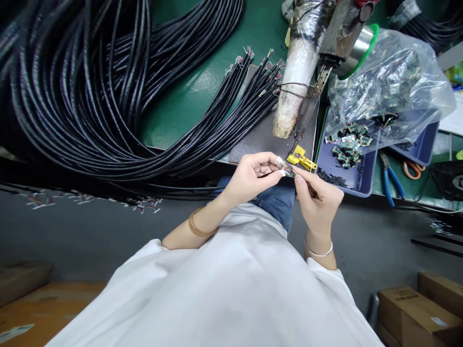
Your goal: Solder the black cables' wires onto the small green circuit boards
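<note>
My left hand is closed in a pinch on the thin coloured wires at a cable's end. My right hand pinches a small green circuit board right beside those wires. Whether wires and board are joined is too small to tell. Just beyond the fingertips is a yellow clip-like piece, at the lower end of a soldering iron that slants down from above. A wrapped white tube hangs to the left of the iron.
Thick bundles of black cables cover the left of the green table. On the right, a purple tray holds several circuit boards and small black pieces. Nearby are a plastic bag, a solder spool, blue-handled pliers and orange-handled scissors.
</note>
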### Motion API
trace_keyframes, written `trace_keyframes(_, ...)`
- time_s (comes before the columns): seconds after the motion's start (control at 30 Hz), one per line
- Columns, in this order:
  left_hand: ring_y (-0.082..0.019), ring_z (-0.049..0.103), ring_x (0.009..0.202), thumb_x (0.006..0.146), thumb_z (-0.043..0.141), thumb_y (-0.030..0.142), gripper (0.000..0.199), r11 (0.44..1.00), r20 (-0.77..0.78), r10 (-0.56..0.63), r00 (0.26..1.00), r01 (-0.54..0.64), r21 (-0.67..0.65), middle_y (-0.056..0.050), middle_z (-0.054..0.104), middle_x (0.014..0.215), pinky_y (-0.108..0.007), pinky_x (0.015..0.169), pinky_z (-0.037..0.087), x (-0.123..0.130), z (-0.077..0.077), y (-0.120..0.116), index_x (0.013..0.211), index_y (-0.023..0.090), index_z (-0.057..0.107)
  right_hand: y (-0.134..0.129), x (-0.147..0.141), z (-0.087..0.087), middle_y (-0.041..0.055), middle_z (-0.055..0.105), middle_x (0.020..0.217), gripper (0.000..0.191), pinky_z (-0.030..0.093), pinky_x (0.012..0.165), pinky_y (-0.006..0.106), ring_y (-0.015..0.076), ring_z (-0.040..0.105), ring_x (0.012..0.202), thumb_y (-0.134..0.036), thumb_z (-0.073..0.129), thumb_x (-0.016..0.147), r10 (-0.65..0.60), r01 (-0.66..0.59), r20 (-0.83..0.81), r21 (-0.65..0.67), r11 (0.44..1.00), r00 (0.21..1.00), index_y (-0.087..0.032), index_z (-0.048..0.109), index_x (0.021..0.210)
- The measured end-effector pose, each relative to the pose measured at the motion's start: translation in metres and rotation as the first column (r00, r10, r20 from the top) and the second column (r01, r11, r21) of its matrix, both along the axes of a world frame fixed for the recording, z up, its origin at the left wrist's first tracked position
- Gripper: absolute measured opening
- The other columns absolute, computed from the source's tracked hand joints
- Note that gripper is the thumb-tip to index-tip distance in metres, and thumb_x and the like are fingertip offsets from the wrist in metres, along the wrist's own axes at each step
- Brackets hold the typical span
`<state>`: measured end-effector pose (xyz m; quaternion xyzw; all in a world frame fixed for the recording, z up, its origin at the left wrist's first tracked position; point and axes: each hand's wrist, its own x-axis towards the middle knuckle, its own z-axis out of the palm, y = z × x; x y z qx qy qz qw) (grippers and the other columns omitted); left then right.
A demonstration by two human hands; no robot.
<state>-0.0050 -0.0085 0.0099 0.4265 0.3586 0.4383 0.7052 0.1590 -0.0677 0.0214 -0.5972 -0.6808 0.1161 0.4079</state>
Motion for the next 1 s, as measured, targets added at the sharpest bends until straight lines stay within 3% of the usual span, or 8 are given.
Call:
trace_keyframes(0.23, -0.006, 0.058, 0.057, 0.071, 0.077, 0.018, 0.012, 0.999, -0.017, 0.016, 1.0, -0.015, 0.04, 0.001, 0.066, 0.067, -0.016, 0.057, 0.048, -0.003, -0.012, -0.002, 0.078, 0.013, 0.069, -0.002, 0.004, -0.004, -0.0037, 0.071, 0.066, 0.016, 0.04, 0.045, 0.022, 0.0064, 0.048, 0.043, -0.026, 0.065, 0.092, 0.047, -0.051, -0.074, -0.052, 0.997, 0.996, -0.026, 0.079, 0.098)
trace_keyframes(0.37, -0.008, 0.061, 0.062, 0.071, 0.076, 0.017, 0.011, 0.999, -0.047, -0.002, 0.999, 0.005, 0.048, -0.001, 0.068, 0.072, -0.016, 0.061, 0.051, -0.003, -0.014, -0.003, 0.078, 0.013, 0.071, 0.001, 0.005, -0.004, -0.0035, 0.069, 0.066, 0.023, 0.038, 0.043, 0.023, 0.0072, 0.046, 0.043, -0.028, 0.061, 0.094, -0.031, 0.03, -0.056, -0.022, 0.999, 0.998, -0.028, 0.077, 0.11)
trace_keyframes(0.5, -0.009, 0.063, 0.066, 0.07, 0.074, 0.015, 0.008, 0.996, -0.076, -0.048, 0.996, 0.053, 0.07, -0.001, 0.069, 0.073, -0.018, 0.066, 0.053, -0.002, -0.014, -0.004, 0.077, 0.013, 0.071, 0.006, 0.002, 0.0, -0.0044, 0.066, 0.064, 0.023, 0.039, 0.045, 0.022, 0.0069, 0.042, 0.043, -0.029, 0.063, 0.094, 0.049, -0.05, -0.025, -0.072, 0.996, 0.998, -0.027, 0.076, 0.112)
trace_keyframes(0.7, -0.006, 0.057, 0.061, 0.069, 0.072, 0.011, 0.008, 0.995, -0.055, -0.075, 0.996, 0.078, 0.055, 0.002, 0.064, 0.068, -0.016, 0.061, 0.049, -0.003, -0.016, -0.003, 0.075, 0.013, 0.068, 0.01, 0.0, -0.001, -0.0032, 0.072, 0.071, 0.016, 0.042, 0.049, 0.019, 0.0054, 0.049, 0.049, -0.028, 0.063, 0.094, 0.055, -0.061, -0.059, -0.092, 0.994, 0.997, -0.023, 0.078, 0.097)
trace_keyframes(0.87, -0.006, 0.057, 0.062, 0.069, 0.073, 0.013, 0.009, 0.995, -0.061, -0.088, 0.994, 0.09, 0.03, 0.002, 0.063, 0.07, -0.017, 0.061, 0.048, -0.004, -0.017, -0.002, 0.076, 0.013, 0.067, 0.009, 0.003, -0.005, -0.0035, 0.071, 0.07, 0.021, 0.035, 0.044, 0.022, 0.0068, 0.042, 0.044, -0.028, 0.063, 0.093, 0.051, -0.058, -0.068, -0.102, 0.993, 0.996, -0.027, 0.077, 0.109)
trace_keyframes(1.0, -0.006, 0.053, 0.059, 0.067, 0.073, 0.013, 0.01, 0.996, -0.057, -0.082, 0.995, 0.083, 0.021, 0.003, 0.06, 0.067, -0.016, 0.056, 0.044, -0.003, -0.017, -0.001, 0.074, 0.014, 0.065, 0.009, 0.003, -0.004, -0.0022, 0.074, 0.073, 0.02, 0.039, 0.046, 0.022, 0.007, 0.046, 0.047, -0.026, 0.064, 0.093, 0.09, -0.094, -0.051, -0.084, 0.992, 0.995, -0.027, 0.078, 0.107)
